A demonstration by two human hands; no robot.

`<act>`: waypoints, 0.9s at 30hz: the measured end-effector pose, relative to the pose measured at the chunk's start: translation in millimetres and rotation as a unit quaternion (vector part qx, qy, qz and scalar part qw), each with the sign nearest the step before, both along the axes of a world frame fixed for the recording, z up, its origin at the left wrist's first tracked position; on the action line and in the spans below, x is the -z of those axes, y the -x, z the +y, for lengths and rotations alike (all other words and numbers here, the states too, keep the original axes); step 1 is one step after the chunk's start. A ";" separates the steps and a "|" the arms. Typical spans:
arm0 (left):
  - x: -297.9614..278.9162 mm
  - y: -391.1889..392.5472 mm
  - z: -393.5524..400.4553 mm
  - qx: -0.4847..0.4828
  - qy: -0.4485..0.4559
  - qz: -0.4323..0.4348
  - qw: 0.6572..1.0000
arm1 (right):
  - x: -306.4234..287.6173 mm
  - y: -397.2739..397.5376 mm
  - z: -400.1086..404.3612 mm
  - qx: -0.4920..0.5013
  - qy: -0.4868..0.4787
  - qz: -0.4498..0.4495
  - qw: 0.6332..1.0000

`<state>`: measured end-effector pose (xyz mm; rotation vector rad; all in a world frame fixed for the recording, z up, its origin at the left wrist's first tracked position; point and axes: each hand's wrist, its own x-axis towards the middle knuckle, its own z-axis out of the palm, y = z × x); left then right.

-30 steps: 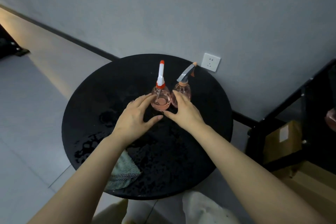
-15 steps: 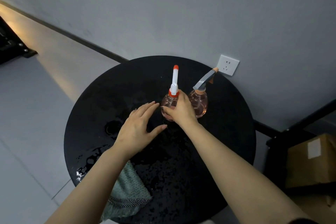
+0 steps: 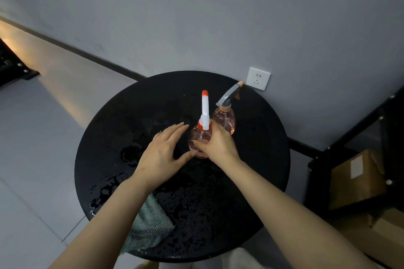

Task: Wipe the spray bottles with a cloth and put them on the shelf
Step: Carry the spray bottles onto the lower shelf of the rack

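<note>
Head view
Right hand (image 3: 219, 146): curled round white-nozzle spray bottle (image 3: 200, 135), upright mid-table.
Left hand (image 3: 162, 156): fingers straight and spread, just beside that bottle, thumb tip near its base.
Grey-nozzle spray bottle (image 3: 225, 119): upright, just behind.
Cloth (image 3: 150, 224): on wet round table (image 3: 109, 137), front edge, under left forearm.
Shelf (image 3: 358, 135): right of table.

Round black table, wet, with two spray bottles and a cloth

On the round black table (image 3: 113, 137), droplets are scattered; a white-nozzled bottle (image 3: 200, 135) is stood at the right hand's fingers (image 3: 200, 143), a grey-nozzled bottle (image 3: 225, 119) just beyond, a green cloth (image 3: 148, 225) well behind them.
</note>
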<state>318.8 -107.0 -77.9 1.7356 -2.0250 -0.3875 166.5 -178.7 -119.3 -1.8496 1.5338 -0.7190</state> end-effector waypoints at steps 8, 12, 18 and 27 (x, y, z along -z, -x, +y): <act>-29.6 35.8 23.2 0.028 0.014 -0.019 0.999 | -39.9 54.6 53.0 -0.028 0.023 0.032 0.999; -49.7 64.0 33.6 0.052 0.024 -0.019 0.998 | -59.3 85.9 74.2 -0.008 0.034 0.026 0.999; -82.9 114.7 44.9 0.090 0.051 -0.008 0.995 | -96.9 140.9 107.6 0.017 0.065 0.006 0.998; -114.2 204.0 70.4 0.165 0.063 -0.013 0.984 | -143.2 233.1 167.7 0.061 0.079 0.015 0.995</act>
